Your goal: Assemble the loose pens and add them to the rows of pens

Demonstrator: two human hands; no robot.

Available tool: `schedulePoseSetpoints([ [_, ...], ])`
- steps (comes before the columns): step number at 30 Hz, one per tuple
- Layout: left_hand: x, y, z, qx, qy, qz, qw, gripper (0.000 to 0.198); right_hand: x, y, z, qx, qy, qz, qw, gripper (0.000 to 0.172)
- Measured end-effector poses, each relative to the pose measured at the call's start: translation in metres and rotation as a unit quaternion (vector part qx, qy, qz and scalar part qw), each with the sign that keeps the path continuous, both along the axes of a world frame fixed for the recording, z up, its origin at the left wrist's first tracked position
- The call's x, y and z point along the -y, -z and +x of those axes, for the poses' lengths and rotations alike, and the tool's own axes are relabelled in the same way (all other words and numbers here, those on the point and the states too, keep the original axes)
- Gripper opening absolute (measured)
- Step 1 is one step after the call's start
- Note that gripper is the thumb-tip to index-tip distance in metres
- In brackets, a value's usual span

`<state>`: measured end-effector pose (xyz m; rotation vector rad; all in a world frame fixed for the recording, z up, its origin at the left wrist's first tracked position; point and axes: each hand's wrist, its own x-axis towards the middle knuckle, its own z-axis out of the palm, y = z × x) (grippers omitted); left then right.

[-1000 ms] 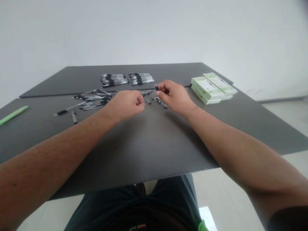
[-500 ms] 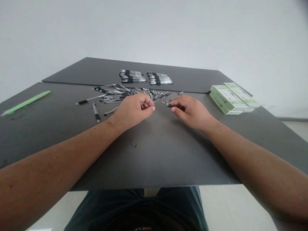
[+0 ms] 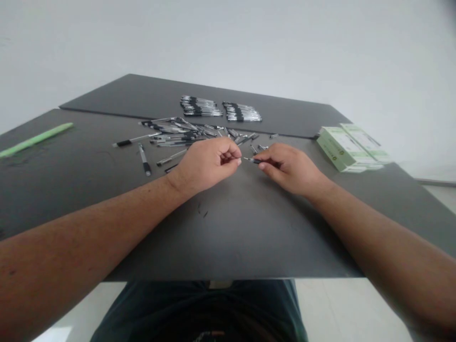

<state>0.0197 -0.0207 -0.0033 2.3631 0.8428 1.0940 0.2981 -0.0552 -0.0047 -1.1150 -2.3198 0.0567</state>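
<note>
My left hand (image 3: 208,164) is curled into a loose fist over the dark table (image 3: 228,228), thumb and forefinger pinched together at its right side. What sits in that pinch is too small to make out. My right hand (image 3: 288,166) pinches a short black pen part (image 3: 251,160) whose thin tip points left, almost meeting the left fingertips. Just behind both hands lies a loose scatter of black-and-clear pens and parts (image 3: 178,135).
Two tidy rows of pens (image 3: 221,108) lie further back. Green-and-white boxes (image 3: 351,147) are stacked at the right edge. A green pen (image 3: 35,140) lies at the far left. A single pen (image 3: 144,161) lies apart, left of my left hand.
The right hand has brought the pen part down and leftwards until its tip nearly touches the left fingertips. The view has shifted, so the table's objects sit further right in the picture.
</note>
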Motion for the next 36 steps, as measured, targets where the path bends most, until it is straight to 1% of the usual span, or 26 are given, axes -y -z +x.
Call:
schedulePoseSetpoints([
  [7, 0.000, 0.001, 0.000, -0.006, -0.002, 0.015, 1.000, 0.005, 0.000, 0.000, -0.001, -0.001, -0.011, 0.007, 1.000, 0.025],
  [12, 0.000, 0.000, 0.000, -0.021, 0.011, 0.016, 1.000, 0.006, 0.001, -0.001, -0.001, 0.006, -0.024, 0.008, 1.000, 0.025],
  [19, 0.002, 0.000, 0.000, -0.060, 0.010, -0.001, 0.998, 0.009, 0.003, -0.004, -0.004, 0.015, -0.028, -0.011, 0.999, 0.026],
  [26, 0.000, 0.001, 0.001, -0.066, 0.012, 0.003, 0.998, 0.010, 0.003, -0.003, -0.005, 0.026, -0.029, -0.019, 0.999, 0.027],
  [33, 0.001, 0.002, 0.002, -0.078, 0.035, 0.004, 0.996, 0.010, 0.006, -0.005, -0.008, 0.042, -0.041, -0.017, 0.998, 0.027],
  [36, 0.000, 0.003, 0.003, -0.083, 0.037, 0.012, 0.996, 0.010, 0.007, -0.007, -0.010, 0.049, -0.031, -0.021, 0.998, 0.025],
])
